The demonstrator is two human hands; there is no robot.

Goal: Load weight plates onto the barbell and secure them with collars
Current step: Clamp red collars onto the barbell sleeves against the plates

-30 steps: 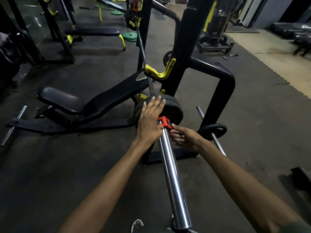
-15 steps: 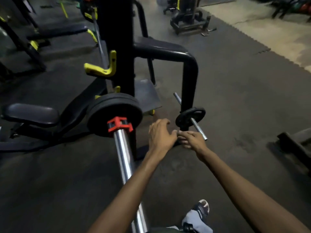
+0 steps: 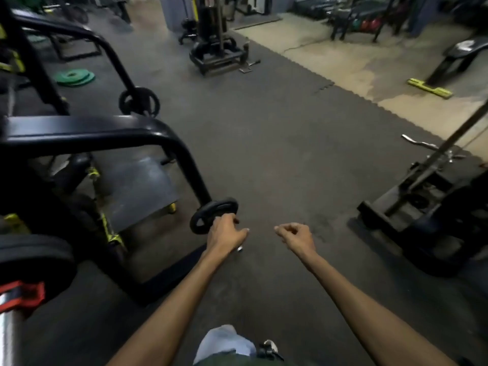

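Note:
At the lower left edge, the barbell's chrome sleeve [image 3: 7, 328] carries a black weight plate [image 3: 34, 257], with a red collar [image 3: 22, 294] clamped against it. A small black plate [image 3: 208, 215] hangs on a storage peg at the rack's foot. My left hand [image 3: 224, 233] is in front of that peg, right next to the small plate, fingers loosely bent; I cannot tell if it touches the plate. My right hand [image 3: 297, 236] hovers to the right over the floor, loosely curled and holding nothing.
The black rack frame [image 3: 105, 130] fills the left side. A second small plate [image 3: 139, 101] hangs on a farther peg, and green plates [image 3: 75, 76] lie on the floor beyond. A dark machine base [image 3: 422, 204] stands at the right. Rubber floor lies between.
Both hands left the red collar and plate on the barbell and swung right toward the small plate on the storage peg. The view turned right, so the barbell now sits at the left edge.

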